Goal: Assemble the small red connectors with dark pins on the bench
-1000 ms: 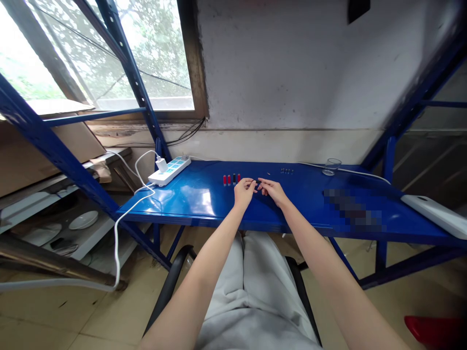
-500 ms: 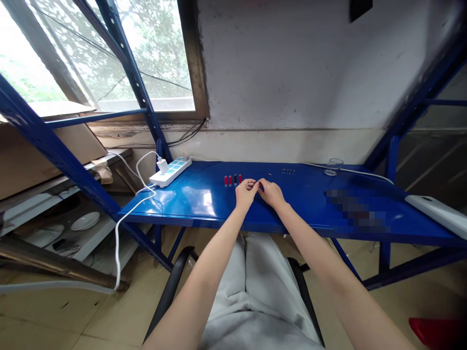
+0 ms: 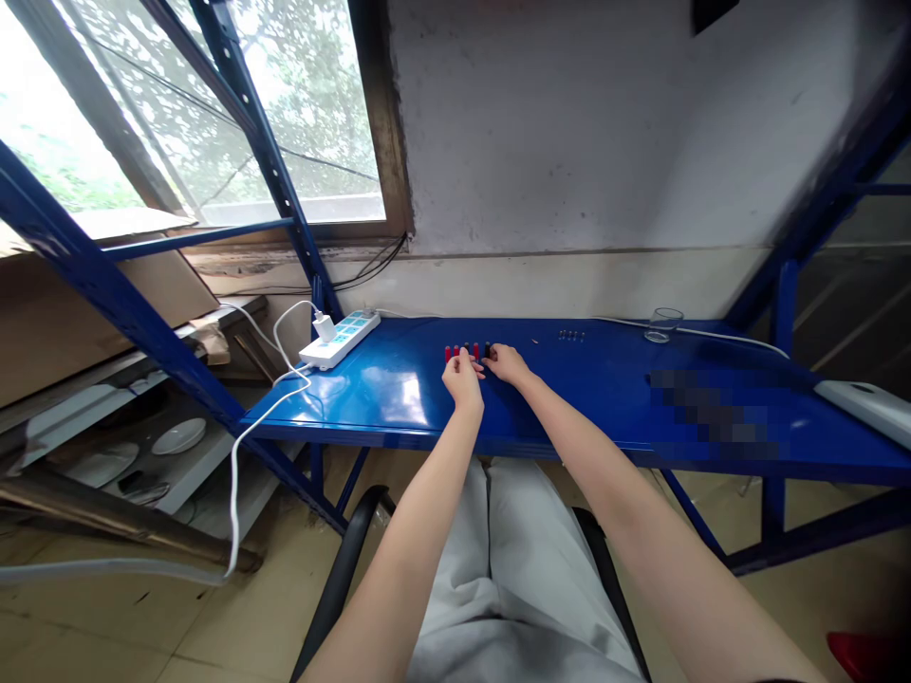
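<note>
A row of small upright cylindrical pieces, red and black, stands on the blue table. At the right end of this row, my right hand pinches a black cylindrical piece between thumb and fingertips. Just left of it is another red cylindrical piece. My left hand is in front of the row, its fingers somewhat apart and partly covering the middle pieces. I see nothing held in it. Farther right, several tiny metal pieces are lined up on the table.
A white power strip with a plugged-in charger lies at the left, its cord hanging off the edge. A clear glass stands at the back right. A blurred dark object and a white device lie on the right. Blue posts flank the table.
My hands were together right of the row, fingertips touching. They have parted and moved to the row, the right one bringing a black cylindrical piece to its right end.
</note>
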The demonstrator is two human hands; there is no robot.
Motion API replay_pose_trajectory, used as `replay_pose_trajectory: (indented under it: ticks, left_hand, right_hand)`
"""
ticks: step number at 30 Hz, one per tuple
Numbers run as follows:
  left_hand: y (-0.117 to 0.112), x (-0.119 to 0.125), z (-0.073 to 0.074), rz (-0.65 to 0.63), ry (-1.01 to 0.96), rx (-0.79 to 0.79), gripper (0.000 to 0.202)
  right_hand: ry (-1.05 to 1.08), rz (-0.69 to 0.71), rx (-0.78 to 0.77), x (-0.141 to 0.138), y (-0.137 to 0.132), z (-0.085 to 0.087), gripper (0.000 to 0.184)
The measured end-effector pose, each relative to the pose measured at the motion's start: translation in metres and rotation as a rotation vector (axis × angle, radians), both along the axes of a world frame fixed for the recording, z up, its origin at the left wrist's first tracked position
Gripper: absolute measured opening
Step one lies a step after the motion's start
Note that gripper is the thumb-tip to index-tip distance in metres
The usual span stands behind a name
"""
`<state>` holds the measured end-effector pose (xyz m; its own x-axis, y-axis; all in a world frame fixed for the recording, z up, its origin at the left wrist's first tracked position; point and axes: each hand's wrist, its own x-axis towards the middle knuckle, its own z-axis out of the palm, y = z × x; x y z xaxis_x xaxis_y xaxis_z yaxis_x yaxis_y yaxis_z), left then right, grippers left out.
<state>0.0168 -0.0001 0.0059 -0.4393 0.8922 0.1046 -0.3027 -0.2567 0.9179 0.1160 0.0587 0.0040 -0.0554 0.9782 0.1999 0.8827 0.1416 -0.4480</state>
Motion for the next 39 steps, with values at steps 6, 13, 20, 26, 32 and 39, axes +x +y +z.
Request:
replay_pose_trajectory:
  ticks: [6,13,20,26,32,39]
  left_hand:
    - [0.001,0.001,0.0,-0.01,-0.017,-0.034,0.03]
    - [-0.001,0.002,-0.001,-0.05,0.104,0.001,0.03]
    - [-0.007,0.005,-0.004,-0.095,0.336,0.123,0.033]
    - [-0.009,0.005,-0.004,-0.091,0.379,0.127,0.031]
    - [-0.01,0.005,-0.002,-0.097,0.395,0.11,0.03]
    - [-0.009,0.006,-0.002,-0.094,0.384,0.117,0.03]
  right_hand:
    - [-0.047,-0.029,-0.044,-0.004,0.001,0.001,0.019]
    - [0.11,-0.053,0.021,0.015,-0.021,0.001,0.027]
    - [0.543,-0.067,0.337,0.038,-0.067,-0.003,0.031]
    - [0.461,0.019,0.375,0.036,-0.077,-0.006,0.03]
    - [0.4,0.002,0.39,0.035,-0.075,-0.007,0.03]
    - [0.377,0.0,0.375,0.034,-0.077,-0.005,0.029]
